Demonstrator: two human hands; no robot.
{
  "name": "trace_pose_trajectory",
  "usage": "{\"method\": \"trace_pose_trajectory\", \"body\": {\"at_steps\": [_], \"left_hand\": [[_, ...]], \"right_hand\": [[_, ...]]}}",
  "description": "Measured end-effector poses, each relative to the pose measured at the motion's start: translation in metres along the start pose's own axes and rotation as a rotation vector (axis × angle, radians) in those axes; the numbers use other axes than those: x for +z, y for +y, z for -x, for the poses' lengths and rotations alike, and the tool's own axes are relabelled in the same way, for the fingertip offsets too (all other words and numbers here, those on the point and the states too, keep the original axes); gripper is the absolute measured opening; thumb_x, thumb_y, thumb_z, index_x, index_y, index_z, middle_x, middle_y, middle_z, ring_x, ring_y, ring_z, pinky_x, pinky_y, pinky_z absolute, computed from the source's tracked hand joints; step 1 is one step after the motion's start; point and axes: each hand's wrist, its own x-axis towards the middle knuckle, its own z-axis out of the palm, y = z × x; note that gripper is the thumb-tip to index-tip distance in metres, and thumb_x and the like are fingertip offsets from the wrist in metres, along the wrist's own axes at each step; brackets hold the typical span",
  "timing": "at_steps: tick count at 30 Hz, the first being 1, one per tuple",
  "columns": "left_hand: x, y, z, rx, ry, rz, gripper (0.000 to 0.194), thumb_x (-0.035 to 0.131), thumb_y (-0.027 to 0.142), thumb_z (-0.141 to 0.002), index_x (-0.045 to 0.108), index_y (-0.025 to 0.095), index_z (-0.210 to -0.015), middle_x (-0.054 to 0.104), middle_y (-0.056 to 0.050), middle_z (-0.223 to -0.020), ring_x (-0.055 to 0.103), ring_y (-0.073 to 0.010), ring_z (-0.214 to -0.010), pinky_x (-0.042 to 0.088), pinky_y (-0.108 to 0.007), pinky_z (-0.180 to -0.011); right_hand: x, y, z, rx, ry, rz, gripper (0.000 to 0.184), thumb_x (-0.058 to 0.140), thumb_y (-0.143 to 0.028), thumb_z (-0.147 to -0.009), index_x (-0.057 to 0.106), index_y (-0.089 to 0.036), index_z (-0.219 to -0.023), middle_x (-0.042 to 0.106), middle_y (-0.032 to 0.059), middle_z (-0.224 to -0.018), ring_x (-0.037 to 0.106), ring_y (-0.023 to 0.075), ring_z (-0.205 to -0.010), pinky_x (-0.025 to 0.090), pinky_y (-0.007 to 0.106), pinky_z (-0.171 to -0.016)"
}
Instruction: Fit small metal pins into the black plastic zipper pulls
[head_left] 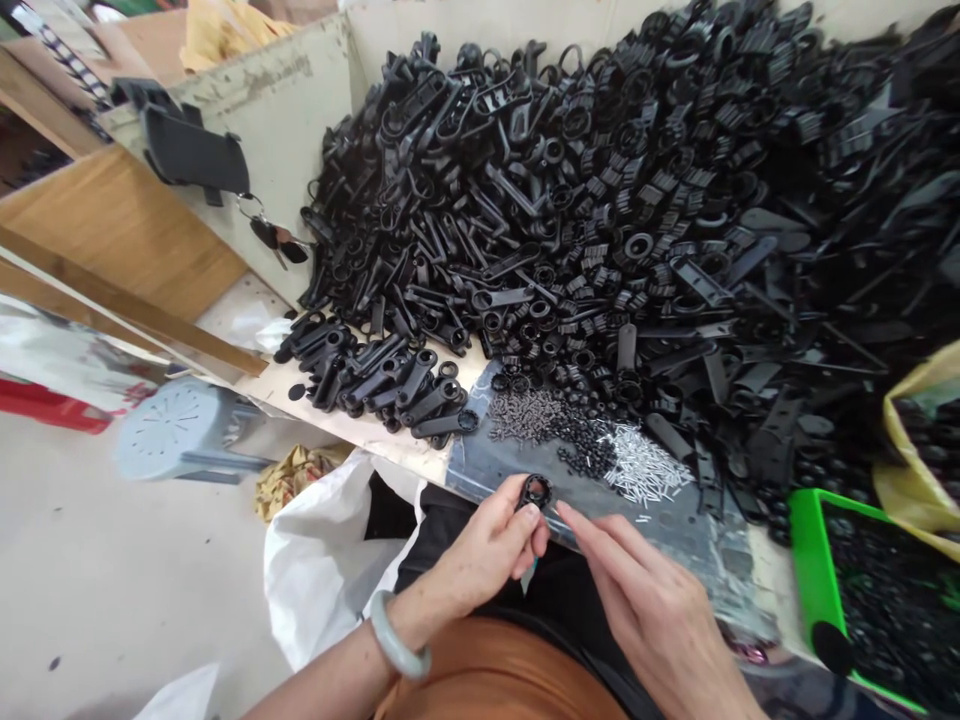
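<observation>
While the left hand pinches a black part, the right hand hovers just beside, any pinch unclear, pins heaped beyond.

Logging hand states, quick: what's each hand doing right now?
Left hand: closed, holding a black ring-shaped part.
Right hand: fingers held close together near that part; whether they pinch something small cannot be told.

The right edge cuts off the green tray. The left hand hides part of the black ringed piece.
</observation>
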Motion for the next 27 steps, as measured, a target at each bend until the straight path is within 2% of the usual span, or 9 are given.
{"method": "trace_pose_trajectory", "body": {"at_steps": [7, 14, 19, 23, 27], "left_hand": [[-0.001, -0.002, -0.002, -0.002, 0.000, 0.004, 0.037, 0.053, 0.054, -0.099, 0.049, 0.018, -0.109, 0.051, 0.005, -0.073, 0.037, -0.0053, -0.050, 0.026, -0.021, -0.047], [0.001, -0.007, -0.004, 0.005, 0.032, 0.041, 0.041, 0.055, 0.055, -0.097, 0.051, 0.017, -0.111, 0.052, 0.005, -0.071, 0.036, -0.0054, -0.047, 0.025, -0.021, -0.045], [0.004, -0.008, -0.007, 0.012, 0.079, 0.050, 0.044, 0.057, 0.058, -0.095, 0.051, 0.017, -0.111, 0.052, 0.006, -0.068, 0.034, -0.0050, -0.044, 0.024, -0.021, -0.043], [0.004, -0.009, -0.010, 0.022, 0.091, 0.015, 0.039, 0.053, 0.054, -0.097, 0.050, 0.018, -0.111, 0.051, 0.006, -0.067, 0.034, -0.0055, -0.044, 0.024, -0.020, -0.042], [0.004, -0.015, -0.010, 0.042, 0.117, -0.097, 0.030, 0.048, 0.046, -0.101, 0.051, 0.019, -0.114, 0.051, 0.006, -0.067, 0.036, -0.0076, -0.047, 0.029, -0.021, -0.045]], "right_hand": [[0.007, 0.001, -0.002, -0.007, -0.008, 0.030, 0.043, 0.034, -0.011, -0.105, 0.068, -0.018, -0.131, 0.072, 0.0057, -0.090, 0.075, 0.0133, -0.070, 0.057, 0.019, -0.062], [0.009, -0.001, -0.002, 0.001, -0.043, 0.066, 0.044, 0.034, -0.010, -0.103, 0.070, -0.015, -0.128, 0.074, 0.0072, -0.089, 0.075, 0.0164, -0.063, 0.057, 0.024, -0.053], [0.012, -0.003, -0.003, 0.062, -0.074, -0.012, 0.046, 0.035, -0.009, -0.101, 0.069, -0.017, -0.130, 0.075, 0.0072, -0.091, 0.074, 0.0166, -0.062, 0.059, 0.025, -0.058], [0.014, -0.002, -0.006, 0.135, -0.125, -0.046, 0.048, 0.033, -0.009, -0.101, 0.069, -0.018, -0.132, 0.074, 0.0061, -0.086, 0.074, 0.0170, -0.062, 0.060, 0.026, -0.061], [0.012, -0.001, -0.008, 0.152, -0.194, 0.031, 0.050, 0.033, -0.008, -0.098, 0.070, -0.019, -0.129, 0.077, 0.0078, -0.094, 0.076, 0.0194, -0.066, 0.060, 0.028, -0.060]]}}
